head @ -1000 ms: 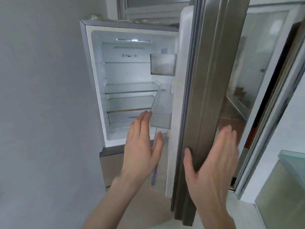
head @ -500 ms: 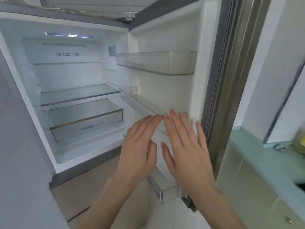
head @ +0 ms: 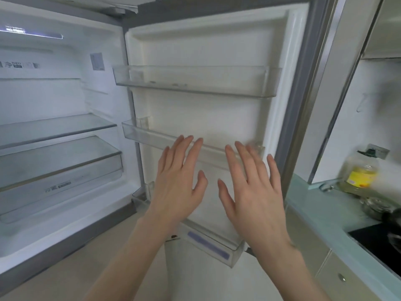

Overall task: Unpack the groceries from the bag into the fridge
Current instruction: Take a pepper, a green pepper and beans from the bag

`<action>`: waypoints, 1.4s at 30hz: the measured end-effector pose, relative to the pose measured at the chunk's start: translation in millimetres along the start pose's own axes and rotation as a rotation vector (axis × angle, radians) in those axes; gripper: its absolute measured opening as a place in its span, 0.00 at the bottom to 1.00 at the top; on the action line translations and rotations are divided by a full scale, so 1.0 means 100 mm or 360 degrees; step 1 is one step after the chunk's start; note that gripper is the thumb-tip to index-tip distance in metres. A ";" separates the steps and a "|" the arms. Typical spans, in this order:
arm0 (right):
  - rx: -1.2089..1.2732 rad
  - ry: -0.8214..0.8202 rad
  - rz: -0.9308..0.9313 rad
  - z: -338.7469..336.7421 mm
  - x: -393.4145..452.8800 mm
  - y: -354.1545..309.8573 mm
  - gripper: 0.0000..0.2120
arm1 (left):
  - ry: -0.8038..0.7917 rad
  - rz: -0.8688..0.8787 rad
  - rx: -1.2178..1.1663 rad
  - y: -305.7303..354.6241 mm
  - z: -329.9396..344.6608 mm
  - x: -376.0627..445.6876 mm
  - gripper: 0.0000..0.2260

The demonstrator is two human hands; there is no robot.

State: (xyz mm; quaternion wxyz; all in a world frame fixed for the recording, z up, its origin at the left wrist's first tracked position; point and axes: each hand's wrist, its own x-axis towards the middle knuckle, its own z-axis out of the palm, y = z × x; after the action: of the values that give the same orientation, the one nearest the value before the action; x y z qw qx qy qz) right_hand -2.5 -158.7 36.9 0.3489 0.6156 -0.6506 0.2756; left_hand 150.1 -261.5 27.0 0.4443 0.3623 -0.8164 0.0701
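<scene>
Left hand [head: 180, 183] and right hand [head: 253, 192] raised side by side, fingers straight and spread, holding nothing. Beyond them, white inner door [head: 206, 118] of the open fridge, its clear plastic middle door shelf [head: 149, 135] behind the fingertips. Glass-shelved fridge interior [head: 54, 127] far left. No bag in view.

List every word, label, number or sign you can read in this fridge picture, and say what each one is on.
"净 DEO": panel on the fridge's back wall; the rest is blurred.
Ceiling light strip: white print, too blurred to read.
Sticker on the inner side wall: too small.
Drawer front label: blurred.
Blue strip on the lowest door bin: unreadable.
Oil bottle yellow label: blurred.
</scene>
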 end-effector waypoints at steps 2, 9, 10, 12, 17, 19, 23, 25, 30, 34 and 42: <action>0.0002 0.0023 0.0042 0.13 0.08 0.12 0.28 | -0.0040 0.0023 0.0028 -0.03 0.14 0.11 0.29; -0.0013 0.0052 0.0156 0.53 0.32 0.61 0.26 | -0.0070 0.0131 0.0144 0.03 0.64 0.43 0.32; -0.0007 0.0041 0.0159 0.59 0.37 0.69 0.26 | -0.0065 0.0138 0.0161 0.04 0.70 0.48 0.32; 0.0005 0.0027 0.0161 0.72 0.47 0.86 0.26 | -0.0055 0.0148 0.0197 0.07 0.82 0.61 0.32; 0.0104 0.0026 0.0157 1.04 0.69 1.21 0.26 | -0.0051 0.0153 0.0269 0.11 1.06 0.90 0.30; 0.0133 0.0007 0.0154 1.16 0.76 1.31 0.27 | -0.0053 0.0143 0.0296 0.13 1.13 0.99 0.29; 0.0172 0.0000 0.0155 1.33 0.87 1.44 0.26 | -0.0047 0.0159 0.0314 0.11 1.25 1.12 0.28; 0.0160 -0.0019 0.0151 1.38 0.90 1.47 0.27 | -0.0046 0.0180 0.0300 0.06 1.29 1.15 0.28; 0.0125 -0.0089 0.0218 1.41 0.90 1.42 0.29 | 0.0014 0.0228 0.0086 -0.06 1.37 1.15 0.30; 0.0134 -0.0127 0.0353 1.34 0.82 1.26 0.33 | 0.0058 0.0324 -0.0238 -0.20 1.39 1.07 0.27; -0.0213 -0.0112 0.0808 0.88 0.07 0.62 0.32 | -0.0167 0.0596 -0.0926 -0.27 1.52 0.87 0.24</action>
State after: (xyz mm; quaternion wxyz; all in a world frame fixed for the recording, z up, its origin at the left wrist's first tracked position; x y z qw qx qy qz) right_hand -73.6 -226.2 -6.6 0.2857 0.4175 -0.8127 0.2891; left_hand 35.7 -393.7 -1.5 0.4658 0.0674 -0.8762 -0.1039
